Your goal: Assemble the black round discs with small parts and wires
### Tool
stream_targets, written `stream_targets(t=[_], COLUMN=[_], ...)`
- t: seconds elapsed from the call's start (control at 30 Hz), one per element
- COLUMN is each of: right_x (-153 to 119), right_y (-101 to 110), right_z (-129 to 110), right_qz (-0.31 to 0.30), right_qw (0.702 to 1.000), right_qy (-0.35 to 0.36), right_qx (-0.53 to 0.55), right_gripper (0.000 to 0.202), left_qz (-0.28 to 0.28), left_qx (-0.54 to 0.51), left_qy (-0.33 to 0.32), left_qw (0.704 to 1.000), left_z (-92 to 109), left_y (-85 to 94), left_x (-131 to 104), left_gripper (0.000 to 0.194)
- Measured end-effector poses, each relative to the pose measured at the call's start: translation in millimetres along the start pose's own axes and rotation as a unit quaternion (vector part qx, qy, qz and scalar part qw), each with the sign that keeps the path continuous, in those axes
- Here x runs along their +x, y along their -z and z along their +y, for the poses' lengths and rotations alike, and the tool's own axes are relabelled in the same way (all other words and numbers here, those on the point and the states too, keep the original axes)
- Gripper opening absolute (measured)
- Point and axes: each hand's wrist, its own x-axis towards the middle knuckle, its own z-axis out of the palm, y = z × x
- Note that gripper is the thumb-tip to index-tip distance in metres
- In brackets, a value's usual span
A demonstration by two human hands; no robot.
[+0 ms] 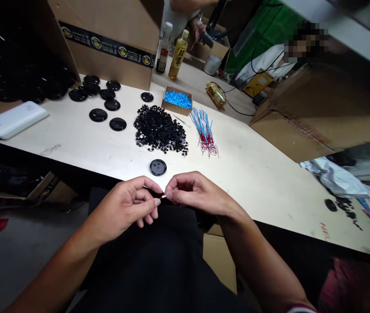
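Note:
Just off the table's front edge, my left hand (pixel 128 204) and my right hand (pixel 196 191) meet fingertip to fingertip. Between them is a small wire (pixel 163 197) with a dark red part and a white end. My left thumb and forefinger pinch its red part; my right fingertips close on the white end. Most of the wire is hidden by fingers. Directly beyond the hands lies a round black cap (pixel 158 167) with small holes. Farther off are a heap of small black parts (pixel 159 128) and a bundle of blue, red and white wires (pixel 204 130).
A small cardboard box (pixel 168 106) holds blue pieces. Several black caps (pixel 118 124) lie left, near a white power bank (pixel 15 119). Bottles (pixel 178 54) stand behind; one lies down. Large cartons (pixel 106 39) flank the table (pixel 253 182). Other people are across it.

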Motion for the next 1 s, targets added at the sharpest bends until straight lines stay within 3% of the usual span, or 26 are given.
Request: stream_targets(t=[0.3,0.53,0.7,0.8,0.87,0.93,1.0], right_x=[-5.9,-9.5,-9.3,-10.6,-12.4,-14.6,-16.7], right_y=[6.4,5.5,7.9,15.9,24.4,33.7,42.0], right_z=[29.7,38.8,41.9,45.7,50.1,55.9,62.8], right_qz=[-0.027,0.036,0.047,0.074,0.111,0.151,0.184], right_qw=[0.998,0.998,0.999,0.997,0.993,0.987,0.981], right_qy=[-0.017,0.007,0.011,0.007,-0.001,-0.014,-0.028], right_qx=[0.062,0.056,0.025,0.025,0.033,0.044,0.057], right_gripper=[0.016,0.007,0.004,0.005,0.008,0.012,0.014], left_qz=[-0.026,-0.014,0.000,0.041,0.105,0.172,0.202], left_qx=[0.035,0.056,0.066,0.104,0.149,0.215,0.295], left_qy=[0.040,0.038,0.034,0.017,-0.001,-0.012,-0.014], left_qw=[0.998,0.998,0.997,0.994,0.983,0.961,0.934], left_z=[7.4,5.6,4.8,0.6,-5.5,-13.3,-21.2], left_y=[-16.9,-20.3,-17.1,-3.4,10.9,25.8,37.7], left_x=[6.8,19.9,25.2,29.9,35.8,45.0,57.7], left_gripper=[0.026,0.030,0.032,0.043,0.052,0.057,0.061])
